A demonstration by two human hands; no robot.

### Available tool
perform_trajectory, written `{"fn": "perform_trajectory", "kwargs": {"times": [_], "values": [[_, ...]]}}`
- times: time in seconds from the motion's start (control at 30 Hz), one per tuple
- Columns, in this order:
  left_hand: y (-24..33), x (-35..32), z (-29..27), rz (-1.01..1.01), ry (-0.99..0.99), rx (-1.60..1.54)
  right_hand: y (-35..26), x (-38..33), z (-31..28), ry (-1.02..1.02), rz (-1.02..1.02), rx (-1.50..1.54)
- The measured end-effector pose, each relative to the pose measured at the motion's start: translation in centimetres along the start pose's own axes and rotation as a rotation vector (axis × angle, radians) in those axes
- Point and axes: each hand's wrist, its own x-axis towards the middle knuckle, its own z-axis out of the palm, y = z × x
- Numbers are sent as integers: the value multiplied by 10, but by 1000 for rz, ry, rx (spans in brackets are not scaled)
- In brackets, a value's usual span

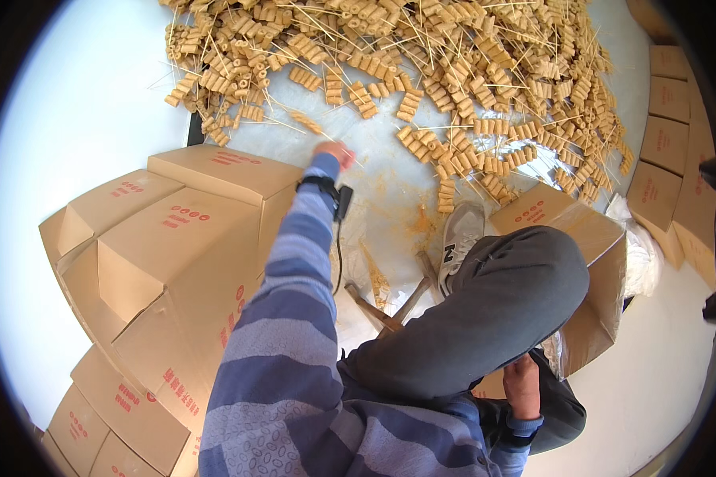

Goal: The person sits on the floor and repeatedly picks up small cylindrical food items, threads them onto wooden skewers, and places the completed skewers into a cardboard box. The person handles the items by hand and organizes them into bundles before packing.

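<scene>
Big pile of skewers (453, 71) threaded with tan cylindrical pieces covers the far floor (87, 103), on what looks like clear plastic sheet, spread thin rather than heaped, so single sticks can be picked off the near edge. Stack of closed cartons (159, 262) sits on the left, close against the person's side; another open carton (581, 238) with a plastic liner is on the right just beyond the raised knee (493, 302), both probably placed within arm's swing of the seat. More flat cartons (668, 151) line the far right edge. Person is seated low, right leg bent up, grey shoe (460, 234) planted near the pile edge. Left hand (336, 153) is stretched far forward, at the near edge of the pile, next to a loose skewer (306, 122) lying apart from the rest; fingers curl down but can't tell if the grip has closed on anything, too small. Wrist carries a black strap with a small device (332, 191) and a dangling cable. Right hand (523, 385) rests near, below the knee, on dark fabric, fingers folded in; grip holds no skewer that I can see. A few wooden sticks (390, 306) lie on the floor under the leg.
</scene>
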Motion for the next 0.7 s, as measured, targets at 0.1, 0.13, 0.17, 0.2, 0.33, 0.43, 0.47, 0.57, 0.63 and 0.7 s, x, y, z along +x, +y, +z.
{"fn": "perform_trajectory", "kwargs": {"times": [0.1, 0.13, 0.17, 0.2, 0.33, 0.43, 0.47, 0.57, 0.63, 0.7], "values": [[-50, -91, 76, 125, 95, -484, 0, 3, 8, 48, -109, 27], [-55, -120, 95, 257, 162, -475, 0, 3, 9, 46, -117, 24], [-52, -141, 104, 450, 210, -464, 1, 2, 10, 43, -120, 13], [-40, -150, 100, 565, 306, -497, 2, 1, 10, 40, -109, -13], [30, -121, 26, 842, 681, -570, 11, -3, 7, -6, -54, -52], [83, -72, -46, 743, 1160, -296, 17, 0, 11, -11, -50, -59], [95, -62, -74, 594, 1184, -70, 19, 2, 14, -4, -72, -74], [120, -54, -138, 372, 645, 663, 19, 6, 19, 2, -71, -57], [125, -57, -147, 217, 573, 387, 19, 9, 19, -11, -105, -64], [130, -63, -146, 123, 585, 82, 19, 12, 17, -38, -186, -104]]}}
